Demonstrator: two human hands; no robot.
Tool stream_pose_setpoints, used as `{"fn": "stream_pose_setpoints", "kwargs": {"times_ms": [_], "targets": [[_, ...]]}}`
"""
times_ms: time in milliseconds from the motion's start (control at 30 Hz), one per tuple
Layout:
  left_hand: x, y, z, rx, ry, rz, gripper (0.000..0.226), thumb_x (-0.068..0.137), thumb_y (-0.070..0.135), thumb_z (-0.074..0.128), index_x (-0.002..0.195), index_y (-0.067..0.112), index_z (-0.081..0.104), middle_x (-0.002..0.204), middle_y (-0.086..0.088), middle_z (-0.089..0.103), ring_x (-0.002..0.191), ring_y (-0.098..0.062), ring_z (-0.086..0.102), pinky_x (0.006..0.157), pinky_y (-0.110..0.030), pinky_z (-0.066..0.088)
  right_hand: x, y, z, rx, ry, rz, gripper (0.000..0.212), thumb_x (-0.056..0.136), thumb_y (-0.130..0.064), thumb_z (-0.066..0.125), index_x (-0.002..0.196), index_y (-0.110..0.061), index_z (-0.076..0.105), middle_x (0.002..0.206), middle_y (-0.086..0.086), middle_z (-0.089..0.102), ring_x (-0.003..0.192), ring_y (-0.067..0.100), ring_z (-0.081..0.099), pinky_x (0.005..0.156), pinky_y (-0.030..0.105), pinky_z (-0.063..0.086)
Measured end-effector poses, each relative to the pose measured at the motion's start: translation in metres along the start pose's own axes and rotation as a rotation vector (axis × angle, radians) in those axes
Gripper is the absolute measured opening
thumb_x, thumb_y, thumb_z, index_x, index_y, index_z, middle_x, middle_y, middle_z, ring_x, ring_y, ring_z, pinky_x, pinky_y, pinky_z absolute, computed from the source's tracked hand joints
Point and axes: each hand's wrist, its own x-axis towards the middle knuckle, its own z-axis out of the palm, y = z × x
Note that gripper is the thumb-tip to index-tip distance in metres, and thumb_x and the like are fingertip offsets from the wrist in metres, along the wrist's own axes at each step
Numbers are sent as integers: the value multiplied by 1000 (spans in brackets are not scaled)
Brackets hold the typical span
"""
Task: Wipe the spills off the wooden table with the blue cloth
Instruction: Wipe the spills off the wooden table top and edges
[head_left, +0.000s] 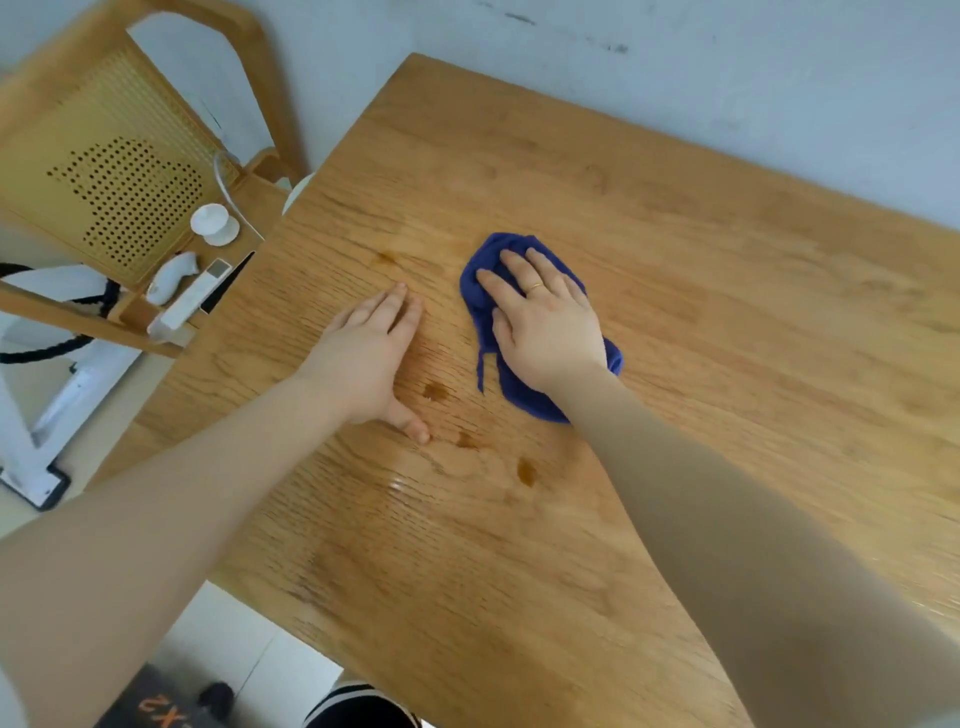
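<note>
A crumpled blue cloth lies on the wooden table near its middle. My right hand presses flat on top of the cloth, fingers spread, a ring on one finger. My left hand rests flat on the bare wood just left of the cloth, holding nothing. Brown spills dot the table: one beside my left thumb, one nearer me, one by my right forearm, and a faint one beyond my left fingertips. A wet sheen glints near them.
A wooden chair with a perforated back stands at the table's left. On its seat lie a white remote, a white controller and a small white round object. A white frame with black cables sits on the floor.
</note>
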Motion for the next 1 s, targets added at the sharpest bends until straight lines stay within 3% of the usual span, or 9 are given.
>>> {"fn": "stream_pose_setpoints", "kwargs": {"times_ms": [133,367,467,633,800,900,1000], "targets": [[-1,-2,3,4,25,27,144,44,78,66,148,15,-12,157,-8,-16,145,-24,-7,118,-39,2,12,-13,3,-39,34,155,44,98,-27,30,142,-23,32,153,8,23,142,28,12,113,40,14],[0,-20,-1,-87,29,136,133,54,76,65,149,18,-7,157,-4,-15,145,-23,-7,117,-37,3,-44,-51,9,-16,-41,96,51,88,-34,27,133,-20,48,143,10,41,135,31,32,108,44,30],[4,-37,-3,-106,36,240,117,66,72,61,150,19,0,158,-1,-11,145,-21,-3,117,-37,8,-13,-35,4,-20,-26,101,52,89,-35,27,138,-24,40,149,6,32,140,27,22,111,42,22],[8,-71,-5,-177,80,338,110,69,65,64,150,23,3,158,4,3,144,-18,4,118,-37,10,46,-36,7,-34,41,349,47,98,-31,31,144,-21,28,154,6,19,142,27,8,113,40,12],[5,-125,-8,-48,68,253,128,59,68,69,149,17,-6,158,-3,-9,145,-21,-3,116,-33,0,14,-70,15,-71,-31,146,58,90,-42,20,143,-21,29,152,8,25,141,29,16,113,44,20],[9,-149,-6,44,50,219,136,56,74,66,148,12,-11,156,-8,-17,145,-23,-7,115,-33,-2,0,-95,19,-77,-117,10,55,91,-41,22,143,-24,30,151,7,27,141,29,19,111,42,16],[14,-156,-3,84,61,218,138,53,80,62,148,10,-10,157,-8,-13,146,-22,-4,116,-33,-2,17,-91,14,-83,-141,1,52,95,-39,19,145,-29,22,155,1,17,143,24,10,112,37,8]]}}
